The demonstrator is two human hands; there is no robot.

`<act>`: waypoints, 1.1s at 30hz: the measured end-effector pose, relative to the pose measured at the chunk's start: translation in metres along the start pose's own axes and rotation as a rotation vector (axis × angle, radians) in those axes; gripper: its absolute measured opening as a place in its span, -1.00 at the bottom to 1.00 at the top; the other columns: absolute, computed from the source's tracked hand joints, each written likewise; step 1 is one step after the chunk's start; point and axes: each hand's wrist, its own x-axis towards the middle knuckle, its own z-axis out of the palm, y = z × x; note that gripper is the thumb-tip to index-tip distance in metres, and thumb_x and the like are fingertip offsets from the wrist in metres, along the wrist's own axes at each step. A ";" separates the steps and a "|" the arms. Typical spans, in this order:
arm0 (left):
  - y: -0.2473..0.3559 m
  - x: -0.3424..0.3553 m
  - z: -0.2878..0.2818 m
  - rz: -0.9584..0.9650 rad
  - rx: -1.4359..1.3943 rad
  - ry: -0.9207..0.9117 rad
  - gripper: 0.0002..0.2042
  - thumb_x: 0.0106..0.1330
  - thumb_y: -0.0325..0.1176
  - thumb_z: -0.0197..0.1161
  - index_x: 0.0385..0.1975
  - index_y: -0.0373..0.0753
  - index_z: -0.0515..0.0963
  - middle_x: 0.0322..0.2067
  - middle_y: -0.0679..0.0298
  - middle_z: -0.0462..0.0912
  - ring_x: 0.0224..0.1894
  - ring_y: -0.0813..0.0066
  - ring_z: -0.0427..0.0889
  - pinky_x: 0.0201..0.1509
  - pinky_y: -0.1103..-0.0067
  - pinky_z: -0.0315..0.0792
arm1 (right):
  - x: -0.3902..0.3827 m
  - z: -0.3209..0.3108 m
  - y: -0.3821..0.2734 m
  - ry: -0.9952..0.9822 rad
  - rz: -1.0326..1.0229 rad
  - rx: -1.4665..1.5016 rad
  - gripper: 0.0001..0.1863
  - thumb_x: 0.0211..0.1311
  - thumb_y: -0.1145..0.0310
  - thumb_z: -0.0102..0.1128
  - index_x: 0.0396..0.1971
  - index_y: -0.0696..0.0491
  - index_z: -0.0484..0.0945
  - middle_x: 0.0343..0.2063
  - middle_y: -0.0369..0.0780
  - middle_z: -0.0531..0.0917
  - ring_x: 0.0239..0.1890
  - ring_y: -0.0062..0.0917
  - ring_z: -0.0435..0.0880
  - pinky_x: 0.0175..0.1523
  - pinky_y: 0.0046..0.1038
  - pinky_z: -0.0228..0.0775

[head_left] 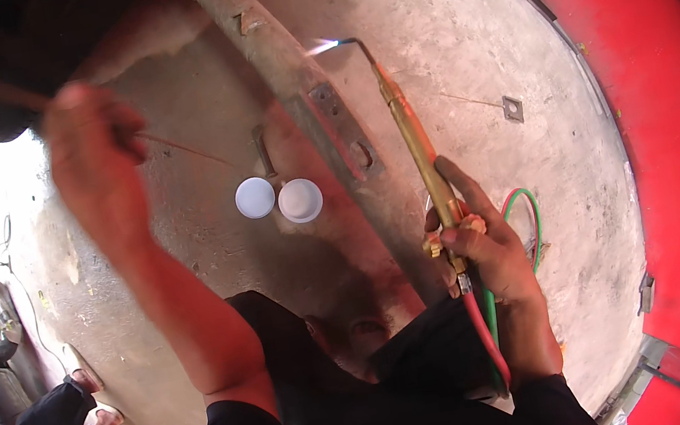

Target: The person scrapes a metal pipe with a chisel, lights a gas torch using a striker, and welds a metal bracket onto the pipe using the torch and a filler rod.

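Observation:
My right hand (493, 247) grips a brass gas torch (409, 127), its fingers around the handle near the valve knobs. From the bent tip a small bright flame (323, 45) points left at a long metal beam (275, 62). The beam slants from the top of the view down toward my legs and has cut-outs in it. My left hand (97, 161), smeared by motion, is raised at the left and closed on a thin rod (183, 148). The rod's far end reaches toward the white containers, apart from the flame.
On the concrete floor sit a white tub (301, 202) and a round white lid (254, 198), beside a metal bar (263, 149). Red and green hoses (482, 327) trail from the torch. A square metal plate (512, 108) lies right; another person's foot (106, 421) is lower left.

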 end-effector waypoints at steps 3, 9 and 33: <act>0.035 0.010 -0.040 0.210 0.074 0.348 -0.62 0.51 -0.16 -0.06 -0.29 -0.38 0.54 -0.54 0.16 0.61 -0.59 0.48 0.49 -0.39 0.56 0.39 | -0.005 0.000 0.007 -0.046 0.045 -0.105 -0.16 0.28 0.59 0.15 0.52 0.09 -0.01 -0.30 -0.23 0.52 -0.49 -0.58 0.55 -0.45 -0.54 0.43; 0.015 0.022 -0.045 0.198 -0.107 0.390 -0.64 0.46 -0.25 -0.08 -0.29 -0.49 0.52 -0.48 0.02 0.66 -0.56 0.37 0.60 -0.41 0.51 0.51 | -0.004 0.002 0.020 -0.050 0.046 -0.238 -0.16 0.29 0.61 0.16 0.53 0.06 0.00 -0.30 -0.24 0.51 -0.48 -0.61 0.54 -0.45 -0.54 0.43; -0.032 0.030 0.004 -0.024 -0.296 0.183 -0.63 0.60 -0.14 -0.07 -0.28 -0.36 0.47 -0.43 0.07 0.68 -0.54 0.43 0.63 -0.39 0.49 0.60 | 0.011 -0.004 0.035 -0.040 0.049 -0.330 -0.27 0.33 0.58 0.14 0.48 0.13 0.12 -0.24 -0.26 0.51 -0.40 -0.60 0.57 -0.42 -0.52 0.49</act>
